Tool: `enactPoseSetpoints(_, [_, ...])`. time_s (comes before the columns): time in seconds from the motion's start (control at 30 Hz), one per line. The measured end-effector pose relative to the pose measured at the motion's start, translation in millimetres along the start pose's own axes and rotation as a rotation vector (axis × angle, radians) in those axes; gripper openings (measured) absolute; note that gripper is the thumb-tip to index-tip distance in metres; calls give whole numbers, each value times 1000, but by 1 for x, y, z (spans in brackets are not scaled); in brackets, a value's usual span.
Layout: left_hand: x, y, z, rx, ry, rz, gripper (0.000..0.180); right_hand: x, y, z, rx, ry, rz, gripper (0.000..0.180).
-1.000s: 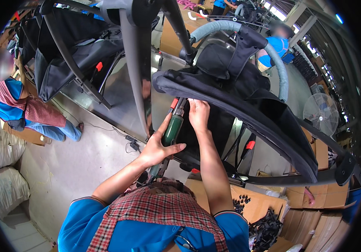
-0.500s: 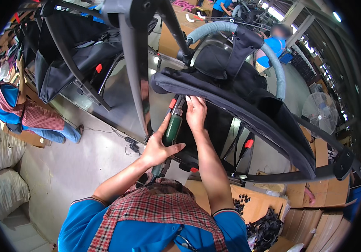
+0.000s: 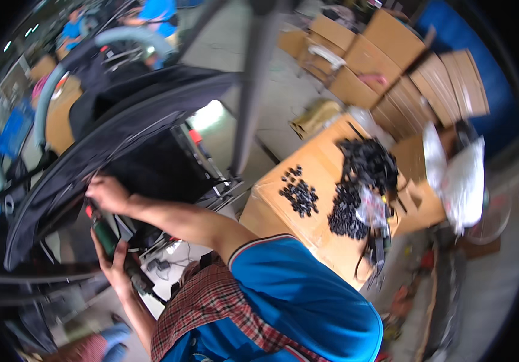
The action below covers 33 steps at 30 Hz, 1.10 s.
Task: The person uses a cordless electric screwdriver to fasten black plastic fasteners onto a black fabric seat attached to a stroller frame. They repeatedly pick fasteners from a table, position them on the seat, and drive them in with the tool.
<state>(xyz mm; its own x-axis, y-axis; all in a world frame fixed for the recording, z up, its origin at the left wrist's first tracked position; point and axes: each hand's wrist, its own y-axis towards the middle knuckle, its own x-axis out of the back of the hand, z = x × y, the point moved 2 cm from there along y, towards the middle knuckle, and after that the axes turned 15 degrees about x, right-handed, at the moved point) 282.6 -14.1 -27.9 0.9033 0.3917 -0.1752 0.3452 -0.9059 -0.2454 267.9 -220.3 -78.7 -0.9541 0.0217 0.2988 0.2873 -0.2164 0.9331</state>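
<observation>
My left hand is shut on a green power screwdriver, whose tip points up at the underside of a black fabric-covered curved frame. My right hand grips the lower edge of that frame just above the tool, and its forearm reaches in from my blue sleeve. The tool's tip is hidden between my hands and the fabric. A cord trails down from the screwdriver's base.
A cardboard box top at my right carries small black parts and a bigger black pile. A white plastic bag and stacked cartons lie beyond. A grey pole stands ahead. Other people work at the far left.
The view has swung sharply, so the frame and hands now sit at the left and the parts box has come into sight. Both hands keep their hold on the screwdriver and the frame.
</observation>
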Motion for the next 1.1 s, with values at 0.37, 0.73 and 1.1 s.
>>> enactPoseSetpoints(0.37, [-3,5,2,69,-83,45,78,-6,6,3,-137,110,-71,11])
enactPoseSetpoints(0.73, [-1,6,-2,126,-261,153,102,40,17,11,-158,26,138,12])
enactPoseSetpoints(1.1, [31,-46,4,30,41,372,100,44,16,8,-103,66,222,14])
